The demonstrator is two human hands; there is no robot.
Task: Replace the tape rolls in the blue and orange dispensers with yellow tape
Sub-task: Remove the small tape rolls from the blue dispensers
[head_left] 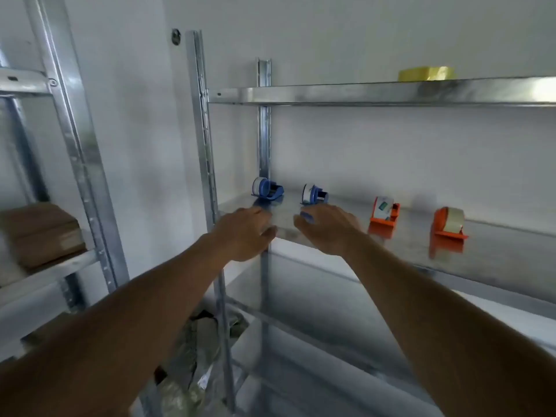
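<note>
A: What is on the middle shelf (496, 254)?
B: Two blue dispensers (268, 191) and two orange dispensers (447, 224), all standing apart.
A: And the hands?
B: The left hand (244, 233) and right hand (328, 228) reach in, fingers loose, holding nothing.
A: Any yellow tape (426, 73)?
B: Up on the top shelf (376, 94), by the white wall (391, 152).

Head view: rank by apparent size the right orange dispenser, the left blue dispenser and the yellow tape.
1. Right orange dispenser.
2. Yellow tape, partly hidden by the shelf edge, so unsure.
3. Left blue dispenser, farther away.
</note>
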